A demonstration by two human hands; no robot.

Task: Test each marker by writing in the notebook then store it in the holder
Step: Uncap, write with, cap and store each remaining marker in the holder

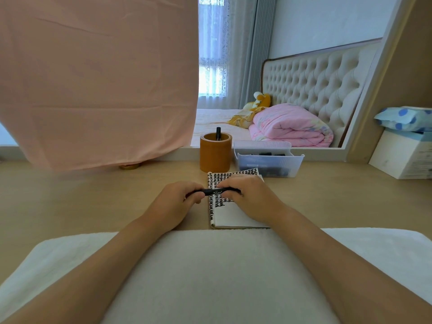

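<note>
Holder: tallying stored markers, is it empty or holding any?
Not empty: one black marker stands in the brown holder, its top above the rim.

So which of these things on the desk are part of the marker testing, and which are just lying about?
Part of the job: black marker gripped by the left hand and right hand; white notebook with black marks; brown cylindrical holder, one stored marker inside; clear plastic bin of more markers.
Just lying about: pink hanging cloth; white cardboard box; blue-spotted packet on it.
</note>
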